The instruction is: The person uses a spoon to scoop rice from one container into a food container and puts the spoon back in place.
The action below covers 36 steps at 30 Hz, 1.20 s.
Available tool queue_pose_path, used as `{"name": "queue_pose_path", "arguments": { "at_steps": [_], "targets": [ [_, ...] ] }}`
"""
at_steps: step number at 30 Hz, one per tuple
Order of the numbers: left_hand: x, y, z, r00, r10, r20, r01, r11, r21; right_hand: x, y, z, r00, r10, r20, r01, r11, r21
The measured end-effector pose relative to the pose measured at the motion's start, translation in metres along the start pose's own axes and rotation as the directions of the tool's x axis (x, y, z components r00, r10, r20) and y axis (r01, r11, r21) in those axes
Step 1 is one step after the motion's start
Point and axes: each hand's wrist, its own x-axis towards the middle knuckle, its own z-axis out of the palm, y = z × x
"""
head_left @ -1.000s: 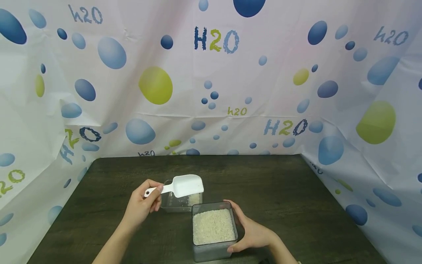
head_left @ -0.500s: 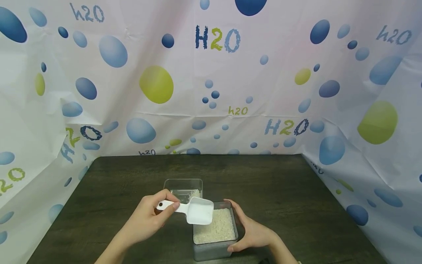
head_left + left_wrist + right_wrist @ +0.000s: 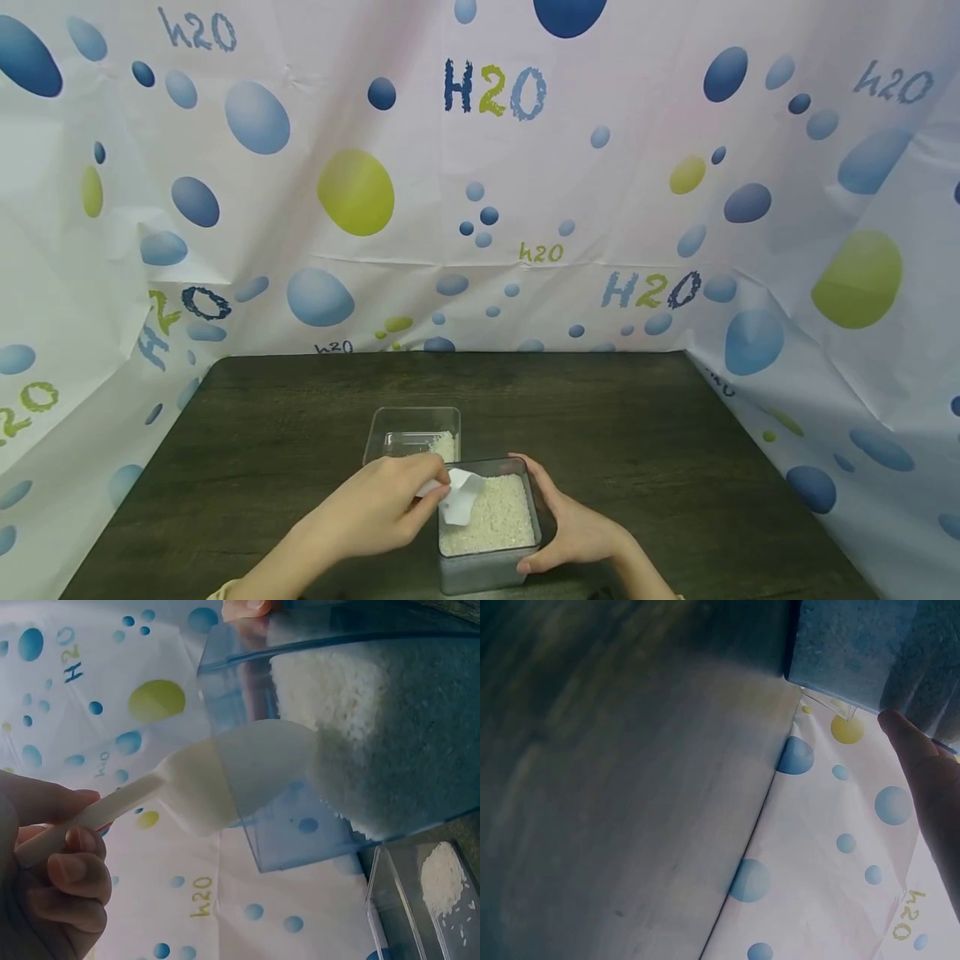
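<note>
A white plastic scoop (image 3: 195, 787) is pinched by its handle in my left hand (image 3: 378, 504). In the left wrist view its blade reaches inside the open top of a tinted see-through container (image 3: 483, 575), its tip at the rice (image 3: 495, 512). That rice fills much of the container. My right hand (image 3: 577, 529) grips the container's right side, thumb near the front corner and fingers round the back. In the right wrist view, part of the right hand (image 3: 930, 780) lies against the container wall (image 3: 847, 652).
Behind the container, slightly left, stands a shallow clear box (image 3: 412, 417) with a small heap of rice (image 3: 441, 879) at one end. Both stand on a dark wooden table (image 3: 622, 417). A white curtain (image 3: 420, 317) printed with bubbles hangs behind and at the sides.
My left hand has brought the scoop from above the clear box down and right, then tipped it into the rice container. The right hand has stayed on the container.
</note>
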Motion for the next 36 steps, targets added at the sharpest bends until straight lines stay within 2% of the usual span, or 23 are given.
{"name": "queue_pose_path", "arguments": {
  "at_steps": [4, 7, 12, 14, 18, 21, 25, 27, 31, 33, 34, 36],
  "targets": [
    [0.003, 0.0, 0.004, 0.998, -0.036, 0.047, 0.037, 0.999, -0.022, 0.0, 0.0, 0.0, 1.0, -0.013, 0.0, 0.013, 1.0, 0.011],
    [0.003, -0.002, 0.005, 0.994, -0.074, 0.077, 0.079, 0.995, -0.057, 0.001, -0.002, 0.001, 1.0, 0.016, -0.001, -0.016, 0.999, 0.031],
    [0.001, -0.005, 0.009, 0.984, -0.138, 0.111, 0.152, 0.98, -0.13, 0.001, -0.001, 0.001, 1.0, -0.007, 0.006, 0.007, 1.0, 0.027],
    [0.0, -0.007, 0.01, 0.975, -0.175, 0.133, 0.197, 0.964, -0.176, 0.001, 0.0, 0.0, 0.999, -0.033, 0.007, 0.033, 0.999, 0.009],
    [-0.005, -0.015, 0.016, 0.955, -0.242, 0.172, 0.283, 0.917, -0.279, 0.0, 0.0, -0.001, 0.999, -0.038, 0.01, 0.038, 0.999, -0.009],
    [-0.007, -0.021, 0.021, 0.948, -0.272, 0.168, 0.314, 0.891, -0.328, 0.0, 0.0, -0.001, 0.999, -0.038, 0.009, 0.038, 0.999, -0.01],
    [-0.01, -0.027, 0.03, 0.942, -0.309, 0.13, 0.335, 0.871, -0.358, 0.0, 0.001, -0.001, 0.999, -0.035, 0.009, 0.035, 0.999, 0.0],
    [-0.011, -0.028, 0.035, 0.931, -0.344, 0.117, 0.362, 0.848, -0.387, 0.001, 0.001, -0.001, 1.0, -0.024, 0.01, 0.024, 1.0, 0.01],
    [-0.015, -0.029, 0.043, 0.894, -0.43, 0.128, 0.433, 0.752, -0.497, 0.001, 0.0, 0.0, 1.0, 0.004, 0.01, -0.004, 1.0, 0.017],
    [-0.016, -0.028, 0.046, 0.881, -0.454, 0.135, 0.448, 0.707, -0.547, 0.001, -0.001, 0.0, 1.0, 0.013, 0.005, -0.013, 1.0, 0.015],
    [-0.016, -0.028, 0.047, 0.878, -0.459, 0.136, 0.449, 0.691, -0.566, 0.001, -0.001, 0.0, 1.0, 0.016, 0.003, -0.016, 1.0, 0.017],
    [-0.016, -0.029, 0.048, 0.878, -0.46, 0.13, 0.443, 0.681, -0.583, 0.001, -0.001, 0.0, 1.0, 0.01, -0.002, -0.01, 1.0, 0.011]
  ]
}}
